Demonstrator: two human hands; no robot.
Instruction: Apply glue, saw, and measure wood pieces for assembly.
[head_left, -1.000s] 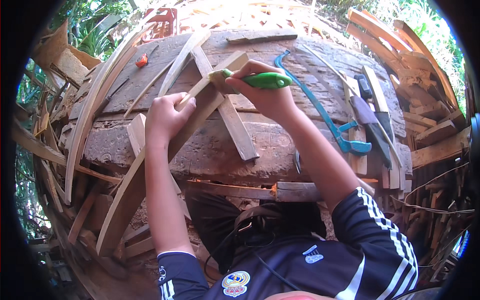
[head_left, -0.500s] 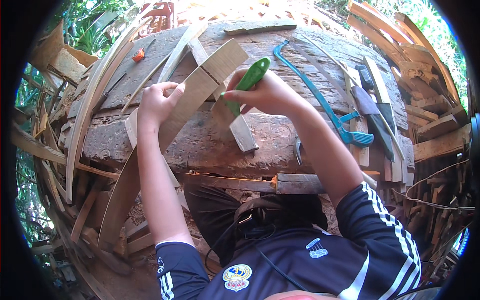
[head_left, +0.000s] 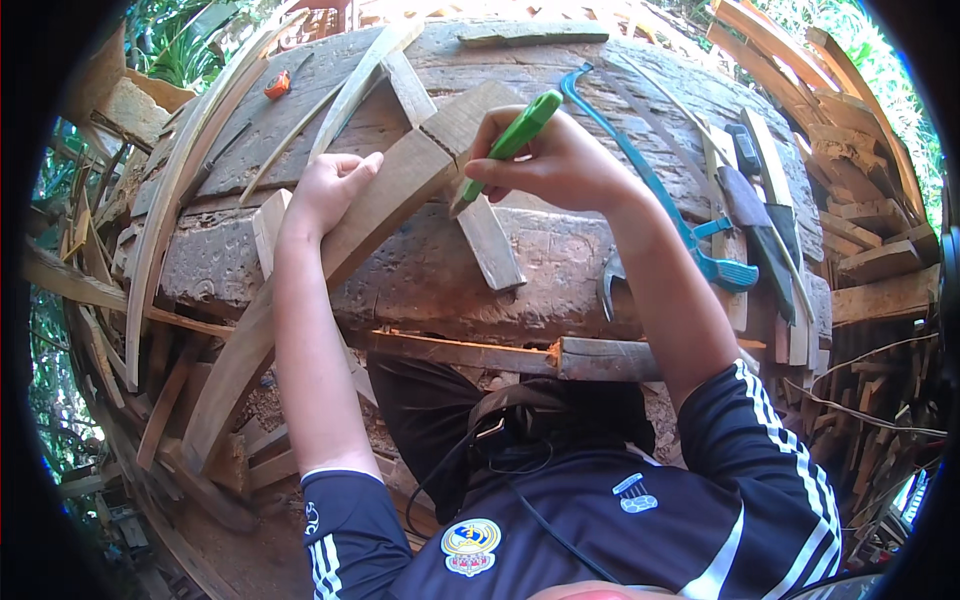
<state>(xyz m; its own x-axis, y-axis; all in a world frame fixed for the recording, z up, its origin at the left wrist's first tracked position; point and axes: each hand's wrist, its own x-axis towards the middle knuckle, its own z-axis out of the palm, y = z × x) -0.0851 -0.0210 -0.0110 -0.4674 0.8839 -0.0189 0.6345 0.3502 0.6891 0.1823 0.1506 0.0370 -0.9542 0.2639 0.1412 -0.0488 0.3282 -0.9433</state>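
Observation:
My left hand (head_left: 328, 188) is closed over the edge of a long curved wooden plank (head_left: 385, 200), which slants from lower left up across the bench. A narrow slot cuts across the plank near its upper end. In my right hand (head_left: 570, 170) is a green-handled paintbrush (head_left: 530, 122), tilted with its bristle end down beside the plank's right edge; whether it touches the wood I cannot tell. Beneath the plank, a squared wooden bar (head_left: 490, 250) lies crosswise and props it up.
A teal bow saw (head_left: 650, 180) lies right of my right arm, by a curved metal tool end (head_left: 608, 285). An orange tape measure (head_left: 277, 85) sits far left on the rough wooden bench (head_left: 570, 250). Wood offcuts (head_left: 870, 215) are piled at the right.
The plank has been turned, so its edge now shows more than its broad face. My right hand has shifted slightly right and the brush has turned edge-on.

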